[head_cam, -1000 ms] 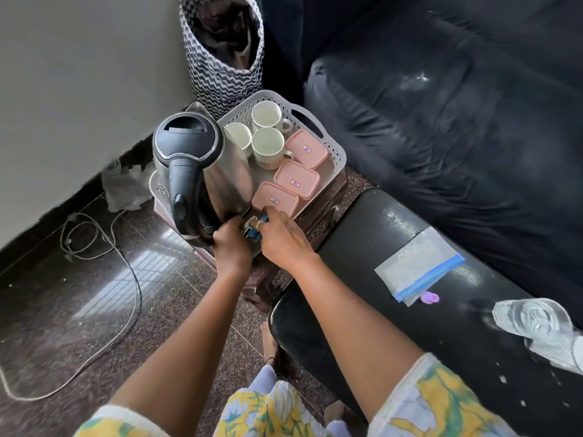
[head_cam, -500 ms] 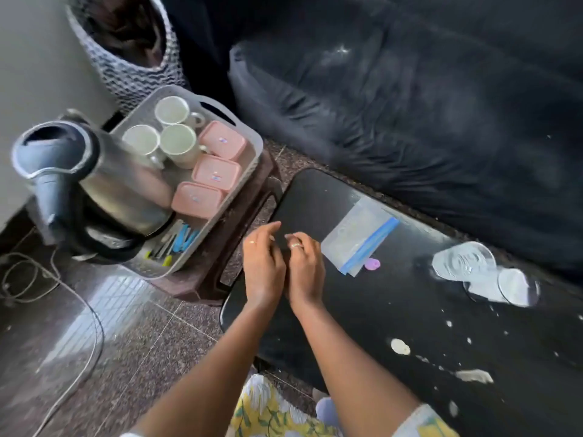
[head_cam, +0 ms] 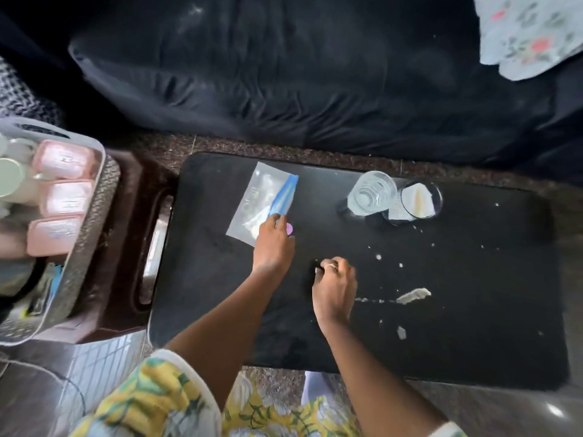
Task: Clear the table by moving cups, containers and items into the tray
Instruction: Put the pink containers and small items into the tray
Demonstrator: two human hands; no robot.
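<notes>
The table has the tray to its left. The bag lies far left on it, the glasses far right. Left hand touches the bag's near corner; whether it pinches, I cannot tell. Right hand is curled, holding nothing, fingertips on the table.

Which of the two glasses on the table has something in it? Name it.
The right glass, farther from the zip bag: it holds something white and yellowish; the left glass looks empty.
</notes>
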